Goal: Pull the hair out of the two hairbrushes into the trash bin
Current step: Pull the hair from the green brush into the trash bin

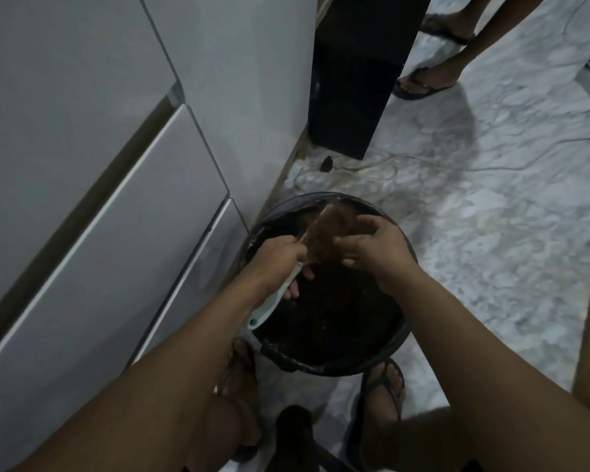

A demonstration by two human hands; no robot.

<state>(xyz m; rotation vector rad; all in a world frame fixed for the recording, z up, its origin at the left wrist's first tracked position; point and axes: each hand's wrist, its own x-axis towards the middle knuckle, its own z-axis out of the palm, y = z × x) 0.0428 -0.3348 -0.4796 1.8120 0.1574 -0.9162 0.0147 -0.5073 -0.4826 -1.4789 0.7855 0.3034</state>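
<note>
I hold one hairbrush (324, 233) over the round dark trash bin (402, 345). My left hand (280, 264) grips its pale handle, whose light end sticks out below my wrist. The brush head points away from me and is matted with brown hair. My right hand (375, 247) is on the right side of the brush head, fingers pinching at the hair. The bin has a dark liner and dark contents. A second hairbrush is not visible.
White cabinet fronts (99, 199) stand close on the left. A black box (355, 80) and loose cables (372, 168) lie on the marble floor beyond the bin. Another person's sandalled feet (423, 83) are at the upper right. My own feet in sandals flank the bin.
</note>
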